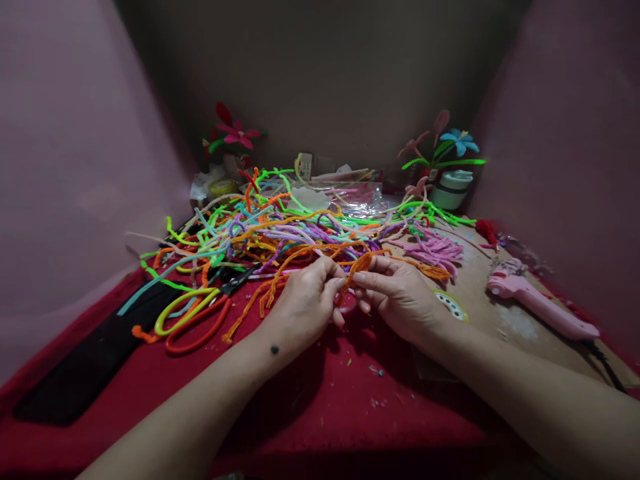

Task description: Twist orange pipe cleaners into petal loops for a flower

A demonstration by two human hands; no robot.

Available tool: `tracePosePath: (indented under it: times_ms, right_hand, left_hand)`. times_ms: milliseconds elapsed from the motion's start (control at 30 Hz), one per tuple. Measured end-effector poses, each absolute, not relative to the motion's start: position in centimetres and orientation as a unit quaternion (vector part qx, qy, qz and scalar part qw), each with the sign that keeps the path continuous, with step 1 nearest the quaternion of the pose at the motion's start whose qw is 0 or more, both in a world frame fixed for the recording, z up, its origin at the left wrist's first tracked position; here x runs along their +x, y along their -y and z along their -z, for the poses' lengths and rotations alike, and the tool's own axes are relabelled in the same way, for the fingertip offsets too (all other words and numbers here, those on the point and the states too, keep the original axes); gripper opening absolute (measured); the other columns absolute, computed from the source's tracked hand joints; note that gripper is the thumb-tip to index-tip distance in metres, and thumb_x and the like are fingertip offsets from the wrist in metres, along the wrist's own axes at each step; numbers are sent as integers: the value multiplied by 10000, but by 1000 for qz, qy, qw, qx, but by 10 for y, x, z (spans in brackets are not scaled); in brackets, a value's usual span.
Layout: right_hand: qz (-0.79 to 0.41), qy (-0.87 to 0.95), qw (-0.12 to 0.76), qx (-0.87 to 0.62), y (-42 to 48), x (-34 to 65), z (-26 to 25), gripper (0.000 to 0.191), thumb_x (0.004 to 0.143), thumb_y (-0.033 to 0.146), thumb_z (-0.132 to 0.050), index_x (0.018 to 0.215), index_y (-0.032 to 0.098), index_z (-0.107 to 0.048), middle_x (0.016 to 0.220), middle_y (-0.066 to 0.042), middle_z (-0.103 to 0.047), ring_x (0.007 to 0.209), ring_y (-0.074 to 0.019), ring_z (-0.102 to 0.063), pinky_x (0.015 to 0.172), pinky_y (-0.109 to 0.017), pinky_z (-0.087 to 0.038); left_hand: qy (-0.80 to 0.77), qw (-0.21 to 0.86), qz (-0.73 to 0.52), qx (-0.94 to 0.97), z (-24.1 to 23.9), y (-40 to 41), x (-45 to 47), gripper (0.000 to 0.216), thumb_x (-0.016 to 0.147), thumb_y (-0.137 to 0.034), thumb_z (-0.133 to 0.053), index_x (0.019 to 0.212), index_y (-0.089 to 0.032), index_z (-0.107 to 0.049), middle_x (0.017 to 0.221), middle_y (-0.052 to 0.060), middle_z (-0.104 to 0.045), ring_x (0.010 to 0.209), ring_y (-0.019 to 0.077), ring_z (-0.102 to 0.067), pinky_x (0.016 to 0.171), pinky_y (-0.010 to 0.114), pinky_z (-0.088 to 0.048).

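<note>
Between my two hands is an orange pipe cleaner (361, 265), bent into a narrow leaf-like loop. My left hand (315, 293) is closed, its thumb and fingers pinching the lower end. At the loop's side, my right hand (395, 290) pinches it between thumb and forefinger. Just behind both hands lies a tangled heap of pipe cleaners (300, 233) in orange, purple, green and pale blue. Scissors (197, 320) with yellow and red handles rest left of my left hand.
A pink glue gun (540, 297) lies on a brown board (480, 333) at the right. Pipe-cleaner flowers (240, 135) stand at the back left, with a blue flower (460, 141) and a lidded pale container (451, 190) at the back right. Small scraps dot the red cloth (350, 413).
</note>
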State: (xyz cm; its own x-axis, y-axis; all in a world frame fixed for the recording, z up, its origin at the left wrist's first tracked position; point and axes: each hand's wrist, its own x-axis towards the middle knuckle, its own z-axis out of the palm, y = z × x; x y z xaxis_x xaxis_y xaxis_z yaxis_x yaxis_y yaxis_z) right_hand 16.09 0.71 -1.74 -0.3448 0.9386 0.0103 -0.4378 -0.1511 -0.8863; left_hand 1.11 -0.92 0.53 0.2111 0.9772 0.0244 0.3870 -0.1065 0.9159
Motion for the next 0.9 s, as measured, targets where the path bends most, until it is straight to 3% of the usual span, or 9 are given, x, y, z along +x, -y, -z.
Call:
tracePosePath:
  times_ms: [167,433,567,733,900]
  right_hand:
    - [-690,436,492,-304,-7,161,17,152,644,226,-725,719,146,-620,640,20,-584,506,-79,-516,423,-192,-394]
    - [-640,470,517,-320,-6,161,15,144,653,211,-715,693,149,-592,583,34,-560,449,-72,-469,404,-202,-369]
    - [-637,470,522,-317,-6,160,14,156,655,216,-714,679,146,-578,591,26,-575,454,-78,-493,403,-202,-368]
    - [-711,437,462,-301,-7,159,14,187,612,235,-745,675,148,-592,567,28,-575,461,-92,-527,451,-225,-409]
    - [-695,473,449,-302,-7,160,18,175,674,269,-707,646,128,-608,576,0,-585,503,-96,-527,489,-229,-379]
  left_hand:
    - [-522,338,-332,709,-1,6,9,171,837,-279,-448,694,-184,-449,597,-32,-539,482,103,-571,445,190,-412]
    - [-495,332,-347,724,-3,5,7,163,825,-256,-466,689,-168,-482,635,-30,-498,563,94,-492,520,207,-399]
    - [-470,417,-352,694,-8,6,8,147,792,-254,-518,693,-146,-532,663,-16,-532,606,93,-490,549,201,-394]
    - [-473,524,-344,620,-14,7,9,159,748,-240,-566,642,-137,-505,559,-29,-539,482,65,-468,486,185,-369]
    - [-509,551,-322,578,-15,6,10,196,757,-274,-559,629,-132,-518,544,-11,-570,439,65,-480,443,178,-350]
